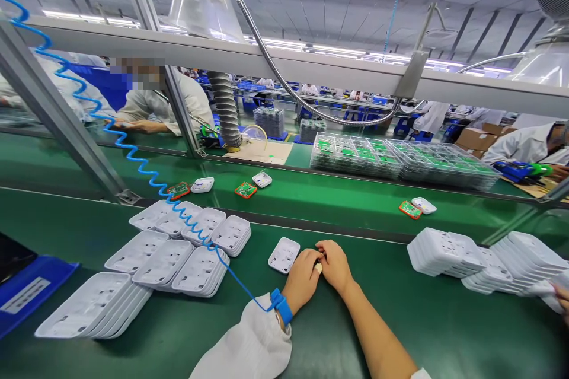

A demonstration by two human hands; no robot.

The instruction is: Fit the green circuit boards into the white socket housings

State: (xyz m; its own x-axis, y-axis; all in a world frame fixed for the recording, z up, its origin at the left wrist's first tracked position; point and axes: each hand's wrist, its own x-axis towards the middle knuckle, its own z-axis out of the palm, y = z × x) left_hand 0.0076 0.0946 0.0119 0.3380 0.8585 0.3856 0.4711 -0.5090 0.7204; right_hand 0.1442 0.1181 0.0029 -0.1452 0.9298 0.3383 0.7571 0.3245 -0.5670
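Beside a white plastic housing (283,255) on the bench (322,331), the left hand (302,278) and right hand (334,263) are brought together, though whether anything is pinched by the fingers cannot be told, and light pressure seems best applied.

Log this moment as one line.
Left hand and right hand: fingers close together, grip unclear | beside left hand: single white shell | further left: stacked white shells

One white, round-cornered plastic cover (284,255) lies flat on the green worktop (329,331).
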